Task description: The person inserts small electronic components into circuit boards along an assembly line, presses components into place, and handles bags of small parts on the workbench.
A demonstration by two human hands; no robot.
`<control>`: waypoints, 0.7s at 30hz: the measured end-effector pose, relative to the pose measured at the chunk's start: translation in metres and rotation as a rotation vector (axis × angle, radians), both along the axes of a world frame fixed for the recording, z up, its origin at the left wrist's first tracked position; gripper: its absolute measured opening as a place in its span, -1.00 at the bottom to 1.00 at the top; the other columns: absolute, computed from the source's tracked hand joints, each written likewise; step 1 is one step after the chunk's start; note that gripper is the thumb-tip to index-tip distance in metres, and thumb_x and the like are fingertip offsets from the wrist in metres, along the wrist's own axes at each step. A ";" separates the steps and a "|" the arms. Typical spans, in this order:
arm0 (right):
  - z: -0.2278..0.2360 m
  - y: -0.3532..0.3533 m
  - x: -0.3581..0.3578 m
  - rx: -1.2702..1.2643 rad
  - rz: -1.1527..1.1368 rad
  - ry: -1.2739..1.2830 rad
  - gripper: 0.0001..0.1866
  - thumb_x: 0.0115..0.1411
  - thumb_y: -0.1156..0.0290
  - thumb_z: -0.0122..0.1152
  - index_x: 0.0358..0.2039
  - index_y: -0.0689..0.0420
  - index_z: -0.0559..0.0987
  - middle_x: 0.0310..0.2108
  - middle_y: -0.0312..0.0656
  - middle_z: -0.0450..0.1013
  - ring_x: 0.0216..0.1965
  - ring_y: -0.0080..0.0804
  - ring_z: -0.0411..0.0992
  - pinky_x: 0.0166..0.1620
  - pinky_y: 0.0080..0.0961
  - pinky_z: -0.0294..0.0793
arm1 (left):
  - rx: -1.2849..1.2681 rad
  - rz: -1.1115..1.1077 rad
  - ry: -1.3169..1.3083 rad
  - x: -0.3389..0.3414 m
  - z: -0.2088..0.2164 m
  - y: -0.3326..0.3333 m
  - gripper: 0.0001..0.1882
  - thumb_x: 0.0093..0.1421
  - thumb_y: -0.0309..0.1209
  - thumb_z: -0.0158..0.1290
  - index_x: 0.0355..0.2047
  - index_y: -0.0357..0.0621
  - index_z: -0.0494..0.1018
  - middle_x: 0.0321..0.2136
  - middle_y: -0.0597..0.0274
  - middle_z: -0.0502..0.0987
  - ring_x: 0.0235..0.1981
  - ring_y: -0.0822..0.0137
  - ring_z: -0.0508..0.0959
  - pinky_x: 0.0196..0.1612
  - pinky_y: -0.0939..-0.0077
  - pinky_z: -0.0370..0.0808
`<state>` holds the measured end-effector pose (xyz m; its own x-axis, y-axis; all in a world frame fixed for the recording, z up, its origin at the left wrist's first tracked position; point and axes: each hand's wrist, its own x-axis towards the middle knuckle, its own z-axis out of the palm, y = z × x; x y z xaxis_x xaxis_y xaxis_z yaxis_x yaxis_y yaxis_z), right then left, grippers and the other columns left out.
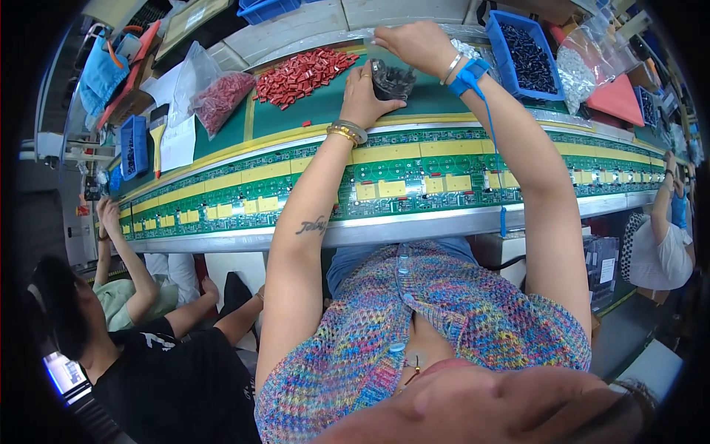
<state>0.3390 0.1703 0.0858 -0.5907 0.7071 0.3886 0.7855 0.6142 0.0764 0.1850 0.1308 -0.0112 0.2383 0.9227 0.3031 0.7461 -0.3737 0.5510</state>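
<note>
Beyond the row of circuit boards, a clear plastic bag of dark small parts (393,81) rests on the green bench. My left hand (364,98) is closed around the bag's near left side, thumb along its lower edge. Over its top, my right hand (418,46) pinches the pale, see-through plastic with its fingertips. A blue wrist strap (470,75) circles my right wrist, and its cord hangs down across the boards. Left of my hands lies a heap of red rectangular parts (303,76). The green circuit boards (384,174) run in a long line beneath my forearms.
A blue bin of dark parts (523,59) stands at the right, beside a bag of white parts (575,74). Bagged red parts (222,100), a yellow-handled brush (157,144) and a small blue bin (134,148) lie left. Co-workers (159,370) sit along the line.
</note>
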 end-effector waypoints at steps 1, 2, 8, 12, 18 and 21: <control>0.001 0.003 -0.001 -0.001 -0.005 -0.002 -0.75 0.21 0.10 -0.06 -0.29 -0.03 0.47 -0.58 -0.18 0.47 -0.54 -0.12 0.44 -0.50 -0.27 0.40 | -0.001 -0.005 -0.002 0.001 0.002 0.000 0.08 -0.35 -0.08 0.37 0.10 -0.38 0.10 -0.05 -0.12 0.27 0.05 -0.04 0.24 0.11 0.24 0.21; 0.002 0.009 -0.001 0.053 0.071 0.015 -0.75 0.20 0.09 -0.06 -0.31 -0.05 0.47 -0.58 -0.17 0.47 -0.55 -0.12 0.44 -0.53 -0.29 0.39 | 0.011 0.000 -0.049 0.002 0.003 -0.001 0.00 -0.34 -0.12 0.38 0.04 -0.39 0.15 -0.08 -0.12 0.30 0.01 -0.03 0.29 0.06 0.27 0.27; 0.018 0.005 -0.013 -0.184 0.154 0.288 -0.77 0.13 0.23 0.07 -0.30 0.11 0.49 -0.48 -0.13 0.48 -0.40 -0.33 0.47 -0.36 -0.46 0.43 | 0.014 0.070 -0.169 0.001 -0.001 -0.004 -0.15 -0.33 -0.20 0.39 -0.09 -0.37 0.22 -0.15 -0.11 0.38 -0.11 0.01 0.42 -0.04 0.32 0.37; -0.035 0.013 -0.006 -0.257 0.353 1.071 -0.66 0.18 0.18 0.04 -0.09 0.08 0.46 -0.41 -0.21 0.51 -0.28 -0.43 0.48 -0.23 -0.53 0.46 | 0.047 0.086 -0.144 0.006 -0.001 -0.007 -0.11 -0.34 -0.21 0.39 -0.05 -0.36 0.19 -0.16 -0.11 0.39 -0.10 0.01 0.42 -0.05 0.32 0.37; -0.091 -0.008 -0.009 -0.873 0.075 1.164 -0.60 0.15 0.17 0.10 -0.13 0.21 0.52 -0.24 -0.21 0.51 -0.19 -0.52 0.42 -0.07 -0.62 0.33 | 0.116 0.086 -0.155 0.007 0.001 -0.011 -0.05 -0.37 -0.21 0.40 0.00 -0.28 0.14 -0.12 -0.07 0.37 -0.02 0.01 0.35 0.05 0.25 0.28; -0.071 -0.013 -0.016 -0.943 0.194 1.278 -0.66 0.19 0.21 0.06 -0.19 0.23 0.55 -0.25 -0.22 0.51 -0.20 -0.56 0.40 -0.08 -0.63 0.33 | 0.080 0.176 -0.151 0.003 0.000 -0.014 0.09 -0.41 -0.16 0.41 0.08 -0.30 0.05 -0.07 -0.10 0.34 0.00 0.02 0.33 0.09 0.24 0.24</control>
